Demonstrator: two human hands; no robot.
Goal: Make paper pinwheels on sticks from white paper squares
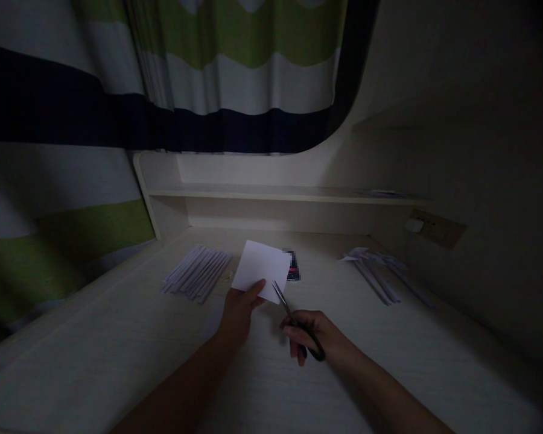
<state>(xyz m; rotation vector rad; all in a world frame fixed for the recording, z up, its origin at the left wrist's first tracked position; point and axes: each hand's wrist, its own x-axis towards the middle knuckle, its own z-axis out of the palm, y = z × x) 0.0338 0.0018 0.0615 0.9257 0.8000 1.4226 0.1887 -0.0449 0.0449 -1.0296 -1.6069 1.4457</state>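
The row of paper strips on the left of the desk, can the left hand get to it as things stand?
Probably yes: the paper strips lie on open desk just beyond the left hand, nothing between, but it holds a white sheet.

You have a small white sheet of paper, held up off the desk and tilted, pinched at its near left corner. Your black-handled scissors sit just right of it, blade tips touching the sheet's near edge.
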